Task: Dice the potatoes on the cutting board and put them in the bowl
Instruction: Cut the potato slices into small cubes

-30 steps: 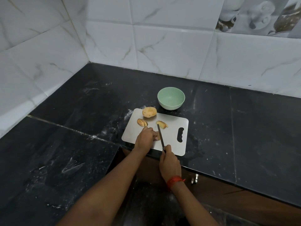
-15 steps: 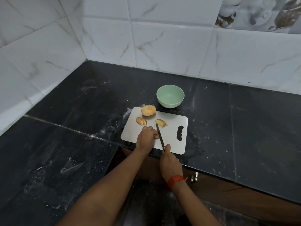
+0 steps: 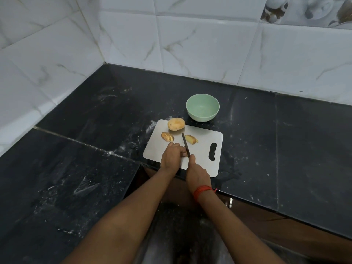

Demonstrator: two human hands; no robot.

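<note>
Since the green bowl [image 3: 202,115] just above the cutting board [image 3: 202,161] holds nothing, the task looks to be at its early cutting step, with no dice yet made. Near the middle of the frame the left hand [image 3: 171,156] lies curled over a small potato piece [image 3: 184,154] on the board's lower part, pinning it down; most of that piece is hidden. The right hand [image 3: 197,173] is closed around the handle of the knife [image 3: 185,143], whose dark blade runs up the board just right of the left hand. A whole potato [image 3: 176,124] sits at the board's top edge, with a cut piece [image 3: 167,136] left of the blade and a wedge [image 3: 191,139] right of it. The next move likely calls for a straight downward cut close beside the holding hand, which should be kept clear of the edge.
</note>
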